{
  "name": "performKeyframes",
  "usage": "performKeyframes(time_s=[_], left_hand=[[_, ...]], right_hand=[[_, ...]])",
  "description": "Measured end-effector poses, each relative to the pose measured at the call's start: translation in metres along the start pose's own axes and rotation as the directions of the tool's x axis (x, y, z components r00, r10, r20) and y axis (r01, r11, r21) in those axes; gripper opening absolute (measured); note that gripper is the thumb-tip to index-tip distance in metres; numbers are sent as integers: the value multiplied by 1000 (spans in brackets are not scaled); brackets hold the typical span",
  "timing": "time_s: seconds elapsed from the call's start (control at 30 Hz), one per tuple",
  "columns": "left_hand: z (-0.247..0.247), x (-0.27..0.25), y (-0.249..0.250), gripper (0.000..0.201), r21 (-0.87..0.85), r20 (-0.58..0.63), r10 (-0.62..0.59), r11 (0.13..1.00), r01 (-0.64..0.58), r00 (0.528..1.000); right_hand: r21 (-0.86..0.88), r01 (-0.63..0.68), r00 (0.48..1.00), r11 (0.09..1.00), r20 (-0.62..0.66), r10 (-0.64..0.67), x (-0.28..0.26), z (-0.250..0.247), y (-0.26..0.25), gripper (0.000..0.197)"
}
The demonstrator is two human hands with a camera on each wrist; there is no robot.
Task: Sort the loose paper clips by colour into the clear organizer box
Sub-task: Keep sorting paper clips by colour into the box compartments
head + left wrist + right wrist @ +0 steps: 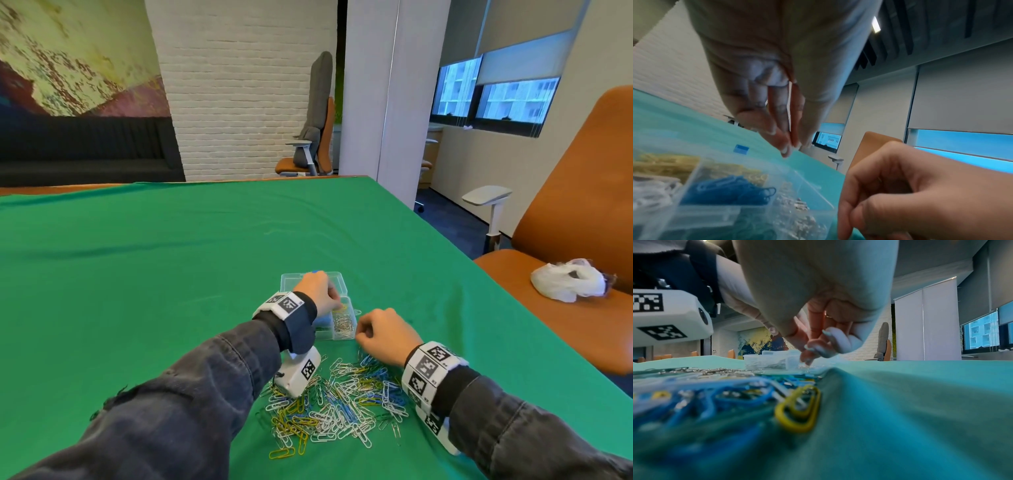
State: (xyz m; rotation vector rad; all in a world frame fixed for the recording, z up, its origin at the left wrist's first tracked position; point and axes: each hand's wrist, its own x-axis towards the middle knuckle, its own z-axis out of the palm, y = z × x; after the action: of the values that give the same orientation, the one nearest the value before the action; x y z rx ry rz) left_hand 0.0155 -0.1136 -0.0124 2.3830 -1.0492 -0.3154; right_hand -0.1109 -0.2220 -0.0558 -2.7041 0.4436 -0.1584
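Observation:
The clear organizer box (339,277) sits open on the green cloth, with yellow, white, blue (731,190), green and silver clips in separate compartments. My left hand (320,291) hovers over its far right part. Its fingers (777,116) point straight down, pressed together, and nothing shows between them. My right hand (376,330) is curled just right of the box's near corner. There its thumb and forefinger (809,356) pinch a small silver clip on the cloth. The pile of loose clips (342,407), white, blue, yellow and silver, lies below both wrists, and a yellow clip (799,410) lies at its edge.
The green cloth (171,274) covers the table as far as its right edge (445,240). Beyond that edge stands an orange chair (565,212) with a white plastic bag (568,279) on its seat. The left wrist camera (298,373) hangs just above the pile.

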Motion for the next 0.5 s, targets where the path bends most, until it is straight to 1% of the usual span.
performKeyframes(time_s=[0.07,0.13,0.2,0.27,0.3,0.4,0.5], left_hand=[[-7,-6,-2,12,6,-46,20,1000,-20,999],[-13,-15,-4,9,46,-42,41,998,-39,998],[-17,-29,-8,4,130,27,26,991,-29,999],[-16,-43,-10,3,251,107,-7,968,-20,994],[-13,-49,-10,3,296,127,-18,955,-20,992],[-2,-61,-11,11,361,147,-15,932,-40,989],[8,-64,-14,26,420,209,-40,906,-53,977]], right_hand=[[2,13,1000,1000,-3,-13,-1,-2,0,19],[27,54,998,998,17,-54,-1,-3,-1,19],[88,137,985,987,93,-145,-3,-2,-4,17],[129,217,957,968,168,-237,-5,0,-5,9],[136,241,946,961,187,-264,-5,1,-5,9],[137,259,925,956,250,-286,-5,3,-4,21],[135,276,903,952,302,-305,-5,4,-5,19]])
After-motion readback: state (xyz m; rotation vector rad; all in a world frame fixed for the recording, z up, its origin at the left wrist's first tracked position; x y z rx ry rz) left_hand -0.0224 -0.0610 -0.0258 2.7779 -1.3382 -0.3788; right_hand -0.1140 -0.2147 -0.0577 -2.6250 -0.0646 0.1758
